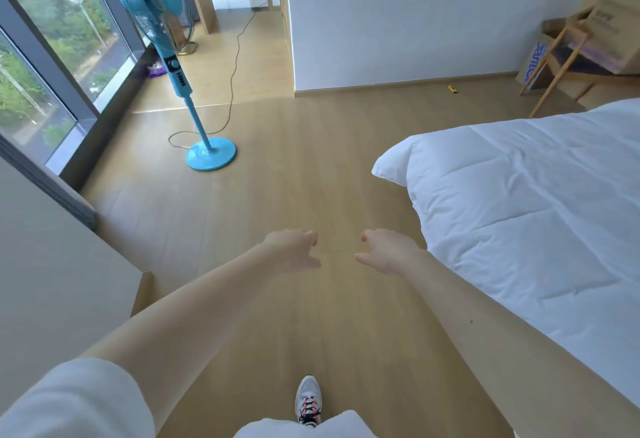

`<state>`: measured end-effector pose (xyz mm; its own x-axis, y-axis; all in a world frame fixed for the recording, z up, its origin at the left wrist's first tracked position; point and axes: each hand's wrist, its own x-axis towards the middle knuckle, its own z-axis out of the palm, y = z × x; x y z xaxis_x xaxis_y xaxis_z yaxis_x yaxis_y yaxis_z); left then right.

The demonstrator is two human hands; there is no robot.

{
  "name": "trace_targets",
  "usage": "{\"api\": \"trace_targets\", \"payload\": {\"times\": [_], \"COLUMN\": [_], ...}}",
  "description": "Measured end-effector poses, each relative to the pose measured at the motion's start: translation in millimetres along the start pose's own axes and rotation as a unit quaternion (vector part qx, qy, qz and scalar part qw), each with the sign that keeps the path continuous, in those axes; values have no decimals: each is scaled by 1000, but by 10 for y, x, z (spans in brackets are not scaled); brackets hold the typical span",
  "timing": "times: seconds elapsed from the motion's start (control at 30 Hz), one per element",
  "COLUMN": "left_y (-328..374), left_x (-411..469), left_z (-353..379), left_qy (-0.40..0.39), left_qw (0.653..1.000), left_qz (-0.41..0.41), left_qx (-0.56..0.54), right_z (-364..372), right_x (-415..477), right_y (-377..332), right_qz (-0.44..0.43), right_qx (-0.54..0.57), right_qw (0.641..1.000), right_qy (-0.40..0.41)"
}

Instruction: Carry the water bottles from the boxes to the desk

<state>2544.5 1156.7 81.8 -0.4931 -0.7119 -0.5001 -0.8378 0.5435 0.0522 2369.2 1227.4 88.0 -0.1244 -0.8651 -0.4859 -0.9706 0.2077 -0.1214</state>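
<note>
My left hand (294, 250) and my right hand (388, 250) are stretched out in front of me over the wooden floor, side by side and a small gap apart. Their fingers hang loosely curled and hold nothing. Cardboard boxes (613, 32) stand stacked in the far right corner, one of them resting on a wooden chair (557, 66). No water bottle shows anywhere, and no desk is in sight.
A white bed (526, 209) fills the right side. A blue standing fan (194, 91) with a trailing cord stands at the left by the large window (52, 56). A small yellow object (452, 89) lies by the white wall. My shoe (308, 399) is on the floor below.
</note>
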Motion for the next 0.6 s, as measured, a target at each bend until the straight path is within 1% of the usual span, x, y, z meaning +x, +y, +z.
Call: {"api": "trace_targets", "payload": {"times": [0.13,0.23,0.37,0.6], "left_y": [-298,-511,-694,-874], "left_x": [386,609,876,1470], "left_z": [-398,-569,-630,-732], "left_qy": [21,33,28,13], "left_qw": [1000,999,999,999], "left_qz": [14,29,45,47], "left_qx": [7,2,11,9], "right_z": [-336,-452,-554,-778], "right_x": [445,727,1028,1688], "right_y": [-159,-269,-348,-290], "right_qz": [9,11,6,-3], "right_qx": [8,8,-60,-58], "right_qw": [1000,1000,998,998], "right_qy": [22,27,20,-6]}}
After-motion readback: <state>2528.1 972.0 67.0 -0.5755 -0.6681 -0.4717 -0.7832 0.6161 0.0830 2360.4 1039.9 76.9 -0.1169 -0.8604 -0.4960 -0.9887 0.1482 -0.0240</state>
